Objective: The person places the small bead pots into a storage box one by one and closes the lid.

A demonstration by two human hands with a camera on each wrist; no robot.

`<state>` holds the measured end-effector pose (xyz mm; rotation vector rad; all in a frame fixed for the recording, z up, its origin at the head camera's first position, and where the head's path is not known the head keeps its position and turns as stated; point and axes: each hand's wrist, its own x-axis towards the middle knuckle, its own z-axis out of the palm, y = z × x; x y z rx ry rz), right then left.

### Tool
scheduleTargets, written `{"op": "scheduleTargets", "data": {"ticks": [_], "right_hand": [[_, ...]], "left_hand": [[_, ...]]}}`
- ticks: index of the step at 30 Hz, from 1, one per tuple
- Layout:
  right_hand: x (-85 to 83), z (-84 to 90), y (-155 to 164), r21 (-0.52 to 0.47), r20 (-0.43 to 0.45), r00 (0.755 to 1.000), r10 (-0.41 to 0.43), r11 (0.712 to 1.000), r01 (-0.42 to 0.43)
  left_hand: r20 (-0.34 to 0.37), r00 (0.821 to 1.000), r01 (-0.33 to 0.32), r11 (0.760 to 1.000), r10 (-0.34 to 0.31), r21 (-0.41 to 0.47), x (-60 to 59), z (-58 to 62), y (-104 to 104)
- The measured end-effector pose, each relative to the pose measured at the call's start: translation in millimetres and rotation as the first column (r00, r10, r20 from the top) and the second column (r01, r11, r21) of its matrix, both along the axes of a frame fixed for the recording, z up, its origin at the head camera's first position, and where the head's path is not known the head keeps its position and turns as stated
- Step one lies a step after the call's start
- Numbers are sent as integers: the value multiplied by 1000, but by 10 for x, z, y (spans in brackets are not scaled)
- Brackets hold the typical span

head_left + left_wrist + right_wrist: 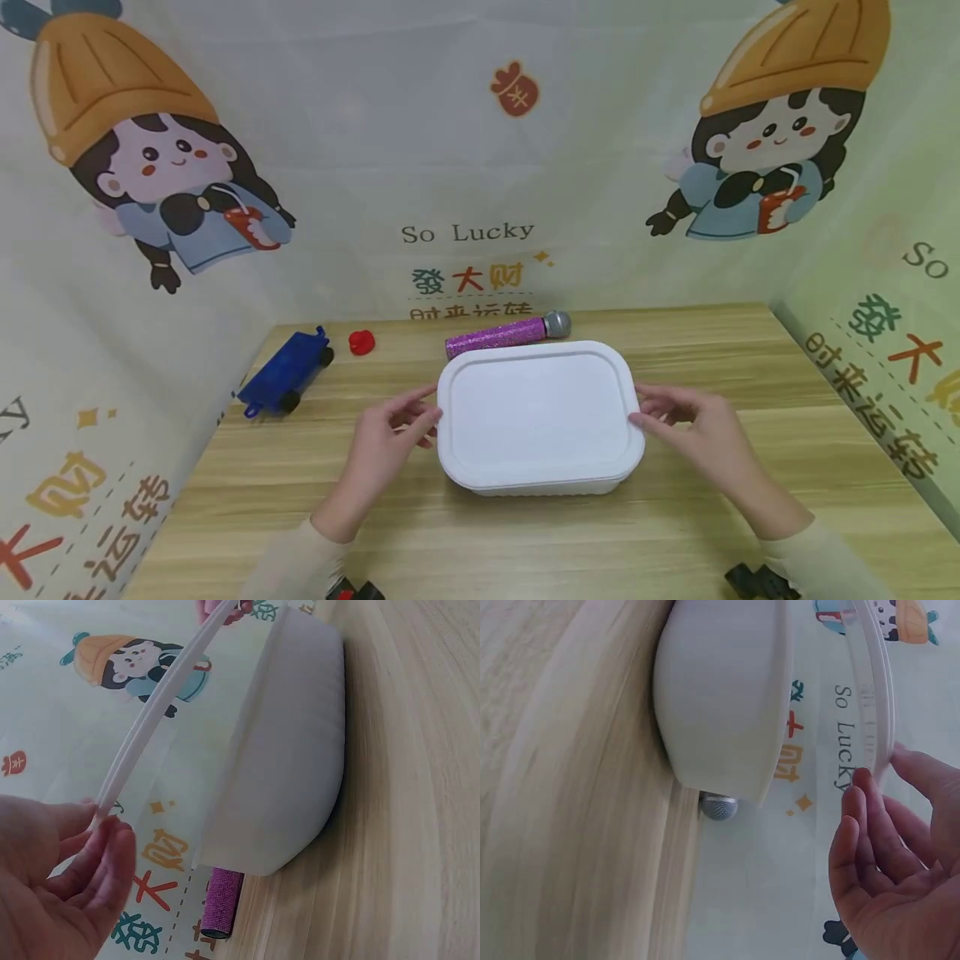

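Note:
A white rounded-rectangular lid (540, 417) hangs over a white plastic container (289, 750), with a visible gap between them in both wrist views. My left hand (386, 437) pinches the lid's left edge between thumb and fingers. At the opposite edge, my right hand (697, 429) holds the lid the same way. The container stands on the wooden table. Its inside is hidden beneath the lid in the head view, where only a strip of its front wall shows.
Behind the container lies a purple glittery microphone (498, 336) with a silver head. A blue toy wagon (285, 371) with black wheels is at the table's back left, beside a small red object (362, 342). Printed cloth walls (337, 167) border the wooden table (525, 550).

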<state>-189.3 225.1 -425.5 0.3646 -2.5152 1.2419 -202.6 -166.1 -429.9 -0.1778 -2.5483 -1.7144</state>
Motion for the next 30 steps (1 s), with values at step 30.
{"op": "scheduleTargets", "data": {"ticks": [30], "right_hand": [[-109,-242,42,39,252,961,110,991,-124]], "left_hand": [[161,980,132,987,-117,-86,-212,-282,68]]}}
